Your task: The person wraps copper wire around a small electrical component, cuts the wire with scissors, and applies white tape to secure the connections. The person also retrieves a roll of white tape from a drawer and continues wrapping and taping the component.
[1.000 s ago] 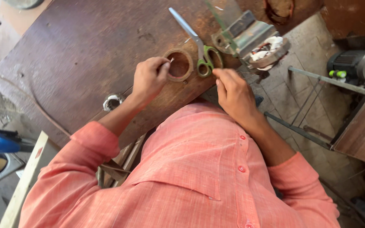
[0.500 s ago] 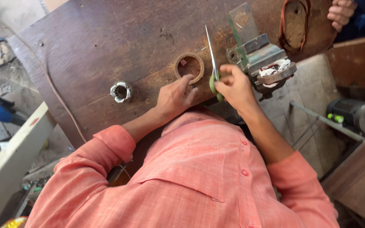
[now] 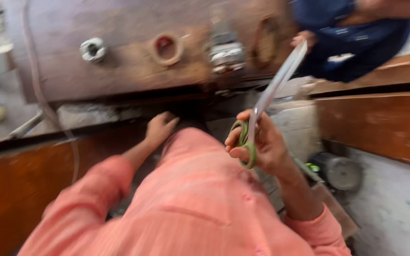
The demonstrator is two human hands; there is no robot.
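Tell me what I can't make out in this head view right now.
- Scissors: motion blur smears the blades, so open or closed is unclear; the right hand covers part of the green handles.
- Left hand: fingers curl below the workbench edge; whether they hold anything is unclear.
- Vise and the ring on the bench: blurred, details lost.
- Other person: cut off by the top edge.

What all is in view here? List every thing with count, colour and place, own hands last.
scissors: one, green handles, held up off the table
tape ring: one, brown, on the table
metal fitting: one, silvery, on the table left of the ring
vise: one, grey, at the table edge
table: one, dark brown wood, top of view
co-worker: one, blue clothing, top right
left hand: bare, below the table edge, holding nothing visible
right hand: gripping the scissors
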